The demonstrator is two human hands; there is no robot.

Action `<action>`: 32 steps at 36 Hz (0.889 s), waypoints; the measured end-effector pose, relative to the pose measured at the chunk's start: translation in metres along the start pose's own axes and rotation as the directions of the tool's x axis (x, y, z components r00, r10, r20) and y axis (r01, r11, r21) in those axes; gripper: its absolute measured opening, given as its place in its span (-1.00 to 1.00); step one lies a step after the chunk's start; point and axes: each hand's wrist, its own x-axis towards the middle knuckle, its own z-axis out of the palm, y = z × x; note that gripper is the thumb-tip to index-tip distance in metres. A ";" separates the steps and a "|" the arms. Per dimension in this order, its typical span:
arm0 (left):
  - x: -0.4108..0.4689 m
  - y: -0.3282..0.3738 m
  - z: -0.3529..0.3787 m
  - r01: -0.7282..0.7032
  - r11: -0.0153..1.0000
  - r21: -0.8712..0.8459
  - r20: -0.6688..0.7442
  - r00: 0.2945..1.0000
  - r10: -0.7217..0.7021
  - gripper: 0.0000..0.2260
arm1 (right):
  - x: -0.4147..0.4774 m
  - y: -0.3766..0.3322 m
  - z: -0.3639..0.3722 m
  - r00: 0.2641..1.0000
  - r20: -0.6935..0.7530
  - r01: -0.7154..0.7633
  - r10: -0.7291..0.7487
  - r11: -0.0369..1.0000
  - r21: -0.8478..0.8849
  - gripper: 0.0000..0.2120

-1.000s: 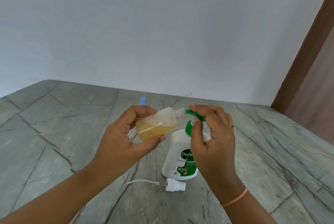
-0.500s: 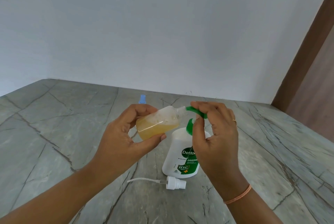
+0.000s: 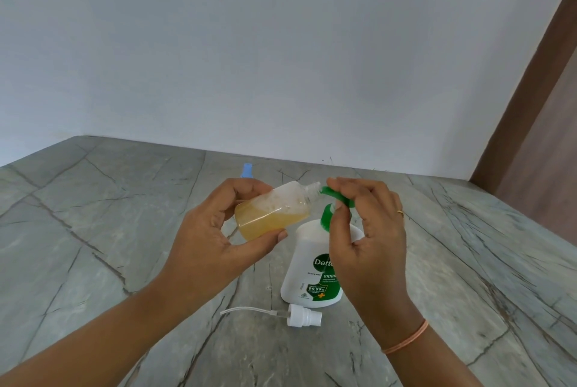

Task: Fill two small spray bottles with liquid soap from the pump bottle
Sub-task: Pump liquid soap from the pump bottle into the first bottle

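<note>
At frame centre little has shifted: the left hand (image 3: 215, 249) keeps its grip on the half-full spray bottle (image 3: 274, 211), mouth at the green nozzle (image 3: 335, 196) of the pump bottle (image 3: 307, 261), which the right hand (image 3: 368, 240) pinches, so filling probably continues.

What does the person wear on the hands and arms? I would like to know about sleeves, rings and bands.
Both forearms are bare, and no sleeve is in view. The right hand has a thin gold ring on one finger, and a thin orange band goes round its wrist. The left hand shows no ring, band or watch.
</note>
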 end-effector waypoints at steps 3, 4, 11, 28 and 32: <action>0.000 0.000 0.000 -0.006 1.000 0.001 0.002 1.000 0.006 -0.61 | 0.003 -0.001 -0.002 1.000 -0.005 -0.004 0.004 1.000 -0.007 -0.72; 0.000 0.000 0.000 -0.006 1.000 -0.002 0.003 1.000 0.006 -0.61 | 0.004 -0.001 -0.003 1.000 -0.005 -0.003 0.003 1.000 -0.010 -0.72; 0.000 0.001 0.001 -0.005 1.000 -0.010 0.004 1.000 0.005 -0.62 | 0.003 -0.001 -0.003 1.000 -0.005 0.023 -0.023 0.999 -0.025 -0.73; 0.000 0.001 0.001 0.013 1.000 -0.020 0.014 1.000 -0.013 -0.60 | 0.001 -0.002 -0.002 1.000 -0.019 0.011 -0.011 1.000 0.010 -0.74; -0.001 0.001 0.001 0.007 1.000 -0.020 0.015 1.000 -0.007 -0.61 | 0.004 -0.001 -0.003 1.000 -0.012 0.013 -0.013 1.000 -0.010 -0.73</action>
